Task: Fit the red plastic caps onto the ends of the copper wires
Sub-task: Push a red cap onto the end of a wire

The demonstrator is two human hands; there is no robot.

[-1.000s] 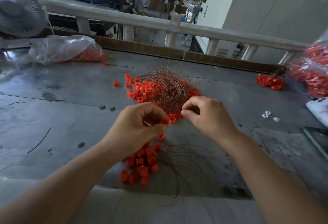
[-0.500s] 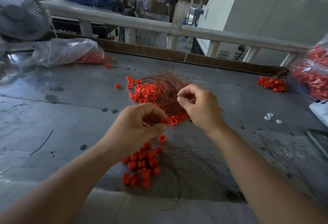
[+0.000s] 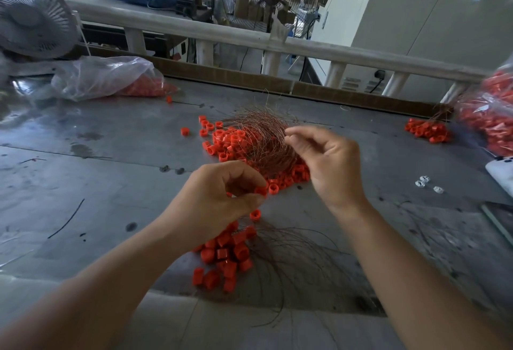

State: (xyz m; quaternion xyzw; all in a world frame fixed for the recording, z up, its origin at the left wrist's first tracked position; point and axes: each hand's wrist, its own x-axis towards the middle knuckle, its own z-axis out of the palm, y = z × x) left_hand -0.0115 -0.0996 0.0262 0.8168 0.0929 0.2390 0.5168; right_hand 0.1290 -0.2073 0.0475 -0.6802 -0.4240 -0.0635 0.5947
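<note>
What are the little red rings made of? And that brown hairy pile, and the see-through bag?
The red rings look like plastic: bright, smooth, slightly glossy, all one molded shape. The brown pile seems to be thin copper wire: reddish-brown strands with a faint metallic shine, holding their curves. The bag looks like thin plastic film: clear, crinkled, shiny, with red pieces showing through.

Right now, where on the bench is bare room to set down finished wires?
The grey bench is bare left of the left hand, apart from a thin black strand. It is also bare right of the right hand, short of three white bits. The middle is crowded with the wire bundle and red caps.
</note>
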